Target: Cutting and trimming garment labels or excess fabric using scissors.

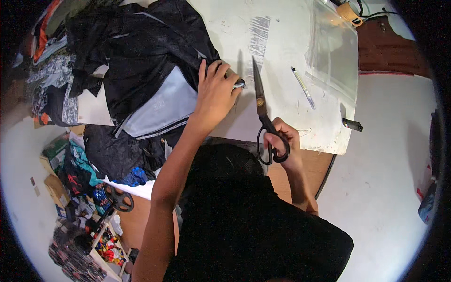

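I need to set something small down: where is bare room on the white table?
On the white table, free patches lie between the scissors and the pen, and between the pen and the small black object. It is crowded at left, where the left hand touches the black garment.

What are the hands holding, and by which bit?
The right hand holds the tailor's shears by their black handle loops. The left hand is on the edge of the black fabric; whether it grips can't be told.

Left hand (214,94): fingers (213,71) slightly apart | Right hand (293,142): fingers curled
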### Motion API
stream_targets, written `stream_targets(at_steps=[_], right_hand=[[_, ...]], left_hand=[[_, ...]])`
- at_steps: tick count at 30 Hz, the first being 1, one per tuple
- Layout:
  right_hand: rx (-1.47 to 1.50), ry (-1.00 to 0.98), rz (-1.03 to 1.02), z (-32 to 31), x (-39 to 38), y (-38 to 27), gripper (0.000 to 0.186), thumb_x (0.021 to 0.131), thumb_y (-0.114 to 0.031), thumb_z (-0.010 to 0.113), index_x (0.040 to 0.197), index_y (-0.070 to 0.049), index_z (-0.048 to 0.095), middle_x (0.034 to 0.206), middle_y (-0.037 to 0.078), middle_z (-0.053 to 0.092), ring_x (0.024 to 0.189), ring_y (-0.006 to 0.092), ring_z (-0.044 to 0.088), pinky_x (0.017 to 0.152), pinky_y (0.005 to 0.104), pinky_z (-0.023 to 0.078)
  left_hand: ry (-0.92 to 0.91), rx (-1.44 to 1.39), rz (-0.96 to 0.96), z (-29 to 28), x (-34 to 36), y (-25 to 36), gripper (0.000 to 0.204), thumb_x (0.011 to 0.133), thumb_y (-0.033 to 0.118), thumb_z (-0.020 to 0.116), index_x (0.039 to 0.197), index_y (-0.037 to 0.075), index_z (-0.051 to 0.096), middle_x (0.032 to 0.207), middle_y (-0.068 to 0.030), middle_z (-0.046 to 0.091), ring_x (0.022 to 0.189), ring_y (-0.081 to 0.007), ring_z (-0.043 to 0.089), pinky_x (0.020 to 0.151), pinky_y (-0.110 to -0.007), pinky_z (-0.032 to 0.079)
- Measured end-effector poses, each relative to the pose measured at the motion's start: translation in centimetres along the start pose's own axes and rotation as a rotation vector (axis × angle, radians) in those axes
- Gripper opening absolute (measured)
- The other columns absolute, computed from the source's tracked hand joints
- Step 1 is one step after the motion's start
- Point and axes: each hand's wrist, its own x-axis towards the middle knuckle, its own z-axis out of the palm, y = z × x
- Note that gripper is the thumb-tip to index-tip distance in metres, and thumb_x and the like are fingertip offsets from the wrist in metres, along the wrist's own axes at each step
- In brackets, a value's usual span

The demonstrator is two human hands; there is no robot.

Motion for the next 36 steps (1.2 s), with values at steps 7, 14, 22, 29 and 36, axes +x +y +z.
stream_targets(at_steps=[7,14,22,29,36], right_hand=[[0.202,-0.048,-0.088,1.1,-0.7,-0.3,0.017,0.082,-0.001,0.061,0.083,-0.003,0.044,0.078,0.008,0.054,0.064,0.0136,0.058,0.057,0.0256,0.049],[0.165,-0.127,0.269,3.9,-0.5,-0.2,0.018,0.081,-0.009,0.068,0.086,-0.003,0.051,0.066,0.003,0.053,0.056,0.0104,0.055,0.05,0.0229,0.043],[0.247,-0.275,0.165,4.8,-0.6,0.7,0.049,0.073,-0.04,0.074,0.092,-0.002,0.05,0.066,0.002,0.052,0.052,0.0117,0.054,0.046,0.022,0.039],[0.253,-0.309,0.176,4.4,-0.7,0.4,0.058,0.072,-0.045,0.074,0.102,-0.001,0.051,0.071,0.003,0.054,0.058,0.0119,0.056,0.051,0.0238,0.042],[0.223,-0.297,0.056,4.6,-0.7,0.3,0.034,0.083,-0.02,0.067,0.106,-0.001,0.051,0.081,0.003,0.057,0.064,0.0089,0.054,0.057,0.0229,0.045]], left_hand=[[-0.04,-1.193,-0.445,-2.1,-1.7,4.8,0.04,0.097,0.031,0.041,0.119,-0.001,0.049,0.1,-0.0102,0.059,0.091,-0.0158,0.058,0.085,-0.031,0.044],[0.102,-1.798,-0.611,-2.7,-1.1,6.9,0.039,0.097,0.028,0.041,0.124,0.001,0.047,0.083,-0.0046,0.054,0.073,-0.0129,0.051,0.069,-0.024,0.042],[0.051,-1.874,-0.567,-4.7,-2.2,6.3,0.049,0.097,0.035,0.036,0.129,-0.002,0.037,0.099,-0.0135,0.055,0.092,-0.0235,0.057,0.086,-0.036,0.043],[0.014,-1.801,-0.577,-5.0,-1.3,6.8,0.043,0.097,0.03,0.036,0.127,-0.001,0.04,0.102,-0.0131,0.056,0.092,-0.0224,0.057,0.083,-0.036,0.046],[-0.049,-1.805,-0.539,-4.5,-1.0,6.7,0.042,0.096,0.028,0.037,0.125,-0.001,0.042,0.102,-0.0128,0.056,0.092,-0.0232,0.057,0.083,-0.037,0.047]])
